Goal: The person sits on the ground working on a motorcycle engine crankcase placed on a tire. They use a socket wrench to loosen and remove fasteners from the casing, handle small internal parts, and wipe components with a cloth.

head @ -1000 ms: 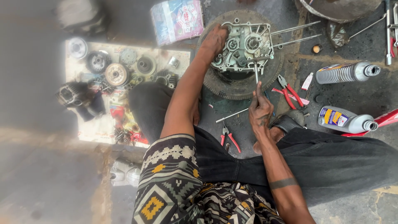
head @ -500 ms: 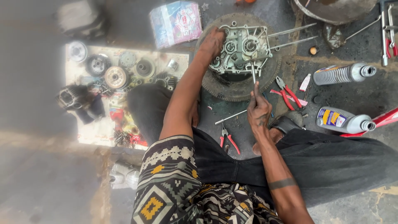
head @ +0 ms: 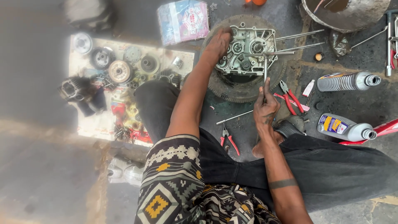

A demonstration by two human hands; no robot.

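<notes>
While the left hand (head: 218, 43) stays pressed flat on the engine case (head: 248, 52), the right hand (head: 265, 108) has shifted its closed grip on the T-handle wrench (head: 265, 68), shaft upright into the case. Case sits on a round disc (head: 232, 89) on oily dark floor. Parts sheet (head: 83, 120) left; 2 bottles (head: 346, 81) and red pliers (head: 290, 96) crowd the right.

Left of the engine case (head: 248, 49), the floor is blurred. Above it, the metal basin (head: 344, 12) is cut by the top edge. The tool's tip is hidden behind the right hand (head: 265, 110).
</notes>
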